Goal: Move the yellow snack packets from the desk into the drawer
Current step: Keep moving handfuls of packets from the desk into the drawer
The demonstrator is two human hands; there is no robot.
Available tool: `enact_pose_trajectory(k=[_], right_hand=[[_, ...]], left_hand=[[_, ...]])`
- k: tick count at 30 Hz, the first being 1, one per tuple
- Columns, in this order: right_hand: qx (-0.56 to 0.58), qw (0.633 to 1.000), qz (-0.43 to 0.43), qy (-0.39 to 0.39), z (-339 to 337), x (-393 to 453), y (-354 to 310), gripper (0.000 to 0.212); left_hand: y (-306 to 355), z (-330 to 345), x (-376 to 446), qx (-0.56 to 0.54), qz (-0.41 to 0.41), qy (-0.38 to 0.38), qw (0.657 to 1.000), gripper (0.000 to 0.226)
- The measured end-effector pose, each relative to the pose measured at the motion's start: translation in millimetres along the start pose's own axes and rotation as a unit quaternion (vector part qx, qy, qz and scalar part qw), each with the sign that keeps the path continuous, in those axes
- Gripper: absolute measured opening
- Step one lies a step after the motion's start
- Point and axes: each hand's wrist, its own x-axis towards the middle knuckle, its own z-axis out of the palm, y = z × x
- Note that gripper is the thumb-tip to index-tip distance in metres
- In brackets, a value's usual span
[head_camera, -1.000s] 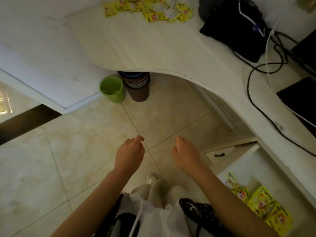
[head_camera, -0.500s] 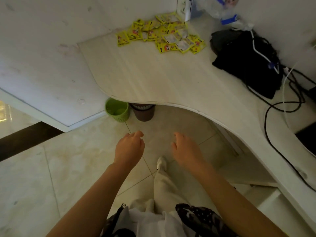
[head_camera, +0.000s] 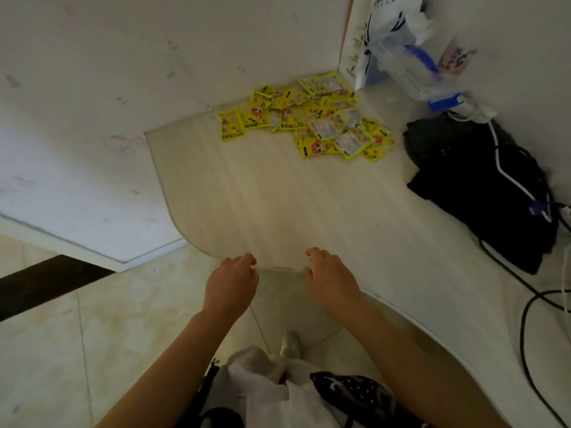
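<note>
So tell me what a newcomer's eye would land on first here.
First, the bright heap of yellow snack packets at the far corner of the pale desk, against the wall. Next, the left hand and right hand, both empty, at the desk's near edge. Then the black bag with cables on the right.

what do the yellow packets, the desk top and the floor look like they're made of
Yellow snack packets: probably thin plastic or foil film, glossy, with crinkled edges and printed faces.
Desk: pale wood-look board, likely laminate, matte, with faint straight grain lines.
Floor: glazed tile, cream and marbled, with thin grout lines and a soft sheen.
</note>
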Motion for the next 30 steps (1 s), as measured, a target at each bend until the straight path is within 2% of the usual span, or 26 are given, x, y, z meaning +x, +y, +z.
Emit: enact_pose_trajectory(k=[6, 11, 18, 23, 30], right_hand=[[0.0, 1.0, -0.015, -0.015, -22.4, 73.8, -16.1, 0.039], [-0.001, 1.0, -0.018, 0.002, -39.8, 144.9, -34.7, 0.039], [-0.011, 1.0, 0.012, 0.015, -62.2, 235.5, -58.0, 0.036], [-0.007, 0.999, 0.035, 0.013, -79.7, 285.5, -55.5, 0.039], [-0.043, 0.999, 0.026, 0.005, -96.4, 355.5, -54.5, 0.038]], left_hand=[[-14.6, -20.0, 75.0, -0.008, -0.012, 0.002, 1.0, 0.027], [-34.9, -41.0, 150.1, -0.007, -0.011, 0.007, 1.0, 0.027], [-62.5, -67.0, 253.3, -0.016, -0.007, -0.023, 1.0, 0.028], [-65.5, -72.8, 312.3, -0.015, 0.001, -0.05, 0.999, 0.028], [-56.3, -77.0, 380.4, -0.01, -0.012, -0.064, 0.998, 0.03]])
